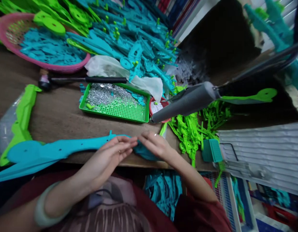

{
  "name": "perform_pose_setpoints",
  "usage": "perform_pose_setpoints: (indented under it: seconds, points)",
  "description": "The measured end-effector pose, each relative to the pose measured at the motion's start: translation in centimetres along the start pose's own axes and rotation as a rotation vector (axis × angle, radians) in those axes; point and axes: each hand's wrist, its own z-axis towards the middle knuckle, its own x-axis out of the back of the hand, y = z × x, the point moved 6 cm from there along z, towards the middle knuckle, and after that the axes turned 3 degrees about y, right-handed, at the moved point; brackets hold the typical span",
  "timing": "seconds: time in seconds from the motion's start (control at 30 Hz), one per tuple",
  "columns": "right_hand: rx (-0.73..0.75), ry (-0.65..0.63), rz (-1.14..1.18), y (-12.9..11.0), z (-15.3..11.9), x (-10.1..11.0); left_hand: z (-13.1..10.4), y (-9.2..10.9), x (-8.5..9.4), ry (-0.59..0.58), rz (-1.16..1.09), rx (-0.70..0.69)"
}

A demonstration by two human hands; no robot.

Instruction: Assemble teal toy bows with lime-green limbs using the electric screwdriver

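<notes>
two hands, left hand and right hand, bring gently bent fingers near together over the long blue part, which extends toward nine o'clock; their grip i cannot tell. farther, at eleven o'clock, lies the green tray.

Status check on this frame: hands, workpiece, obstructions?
Left hand and right hand over long blue part, fingertips close together, grip unclear. Blue part along table's near edge. Grey tool beyond right hand, not covering the part.
</notes>
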Motion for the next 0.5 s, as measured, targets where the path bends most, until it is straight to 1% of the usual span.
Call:
perform_pose_setpoints:
  seconds: [0.07,0.1,0.13,0.17,0.2,0.23,0.27,0.3,0.33,0.37,0.4,0.43,0.47,0.5]
  points:
    - [-0.106,0.108,-0.009,2.2,-0.7,-1.3,-0.6,2.2,0.5,0.093,0.221,-0.268]
    - [-0.160,0.151,-0.008,3.2,-1.1,-1.8,-1.2,3.2,0.6,0.132,0.364,-0.429]
    - [-0.200,0.179,-0.004,4.0,-1.6,-2.2,-1.9,3.8,0.4,0.141,0.524,-0.599]
    - [-0.233,0.199,-0.003,4.6,-2.0,-2.4,-2.6,4.1,-0.2,0.116,0.695,-0.765]
    - [-0.267,0.208,-0.006,5.2,-2.5,-2.3,-3.0,3.9,-1.0,0.067,0.871,-0.909]
    - [-0.302,0.215,-0.006,5.8,-3.0,-2.0,-3.3,3.4,-1.7,0.018,1.040,-1.019]
    - [-0.343,0.223,-0.003,6.4,-3.5,-1.5,-3.2,2.7,-2.2,-0.017,1.186,-1.090]
    - [-0.388,0.238,0.003,6.9,-4.1,-0.7,-2.9,2.1,-2.3,-0.027,1.298,-1.122]
    - [-0.427,0.257,0.008,7.3,-4.8,0.2,-2.6,1.7,-1.9,-0.020,1.368,-1.122]
    - [-0.454,0.280,0.004,7.3,-5.5,1.2,-2.4,1.3,-1.0,-0.008,1.390,-1.108]
    - [-0.468,0.306,-0.021,7.0,-6.3,2.2,-2.5,1.1,0.5,0.008,1.369,-1.086]
    - [-0.475,0.331,-0.071,6.4,-7.1,3.1,-3.0,1.0,2.6,0.039,1.317,-1.045]
    - [-0.481,0.350,-0.143,5.4,-8.0,3.8,-3.7,0.7,5.3,0.085,1.246,-0.972]
    - [-0.491,0.349,-0.218,4.3,-9.0,4.1,-4.8,0.6,8.5,0.205,1.173,-0.890]
